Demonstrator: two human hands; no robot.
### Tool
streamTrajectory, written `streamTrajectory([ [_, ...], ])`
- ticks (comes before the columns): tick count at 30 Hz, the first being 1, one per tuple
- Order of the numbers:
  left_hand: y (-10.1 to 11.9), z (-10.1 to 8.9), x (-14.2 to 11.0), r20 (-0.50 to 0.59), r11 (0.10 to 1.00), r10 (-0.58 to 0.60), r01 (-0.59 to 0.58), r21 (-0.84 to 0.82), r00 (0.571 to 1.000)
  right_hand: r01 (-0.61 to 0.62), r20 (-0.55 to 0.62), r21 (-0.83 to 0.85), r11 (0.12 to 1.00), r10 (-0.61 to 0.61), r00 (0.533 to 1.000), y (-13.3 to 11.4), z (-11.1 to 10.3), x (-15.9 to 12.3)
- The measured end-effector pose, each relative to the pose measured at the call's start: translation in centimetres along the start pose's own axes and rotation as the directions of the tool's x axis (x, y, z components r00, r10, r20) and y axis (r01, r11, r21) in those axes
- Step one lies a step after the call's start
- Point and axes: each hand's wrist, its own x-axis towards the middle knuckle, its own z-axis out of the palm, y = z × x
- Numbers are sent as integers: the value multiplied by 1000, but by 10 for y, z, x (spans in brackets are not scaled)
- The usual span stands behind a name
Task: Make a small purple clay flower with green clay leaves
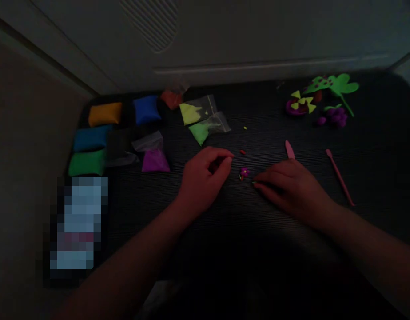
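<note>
On the far L a bright rectangular item (81, 222) is pixelated, so its kind I cannot tell. Above it lie the green pack (87, 162), teal pack (91, 138) and yellow-orange pack (105, 114); to their R, the dark pack (120, 144), blue pack (147, 110) and purple pack (155, 160). Next come the orange-red bag (171, 99), yellow bag (192, 114) and lt. green bag (201, 132). The L hand (205, 175) is above the dark table (141, 195), thumb and index tips seemingly pressed together; if sth. is btwn. them, I cannot tell. Btwn. both hands is the purple flower (244, 172) w/ yellow centre, on the table, a sm. red pc. (242, 152) above it and a sm. yellow pc. (245, 128) farther up. The R hand (288, 186) pinches a tiny pale pc. (254, 182) btwn. thumb and fingertips, just beside the flower. Behind this hand is the pink flat tool (289, 150), partly hidden; farther up, the purple dish (293, 112) w/ yellow triangular pcs. (310, 108), then the purple cluster (337, 117), the green leaf shape (344, 86) and, lower, the thin pink tool (340, 178)
</note>
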Motion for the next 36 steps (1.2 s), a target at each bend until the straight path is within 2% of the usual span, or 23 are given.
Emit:
streamTrajectory([
  [6,4,-3,-1,40,996,26,-29,79,999,34,28,17,999,-34,999,4,-5,-5],
  [12,5,-3,-1,41,994,42,-46,98,998,10,81,84,996,-17,997,6,-15,-7],
  [15,6,-3,-1,30,994,52,-55,97,998,52,111,69,996,-60,992,7,-18,-4],
  [29,5,-3,-2,23,991,90,-92,94,996,84,125,32,996,-88,988,9,-16,4],
  [36,4,-1,-11,60,949,217,-225,219,974,71,119,33,997,-75,990,4,-15,8],
])
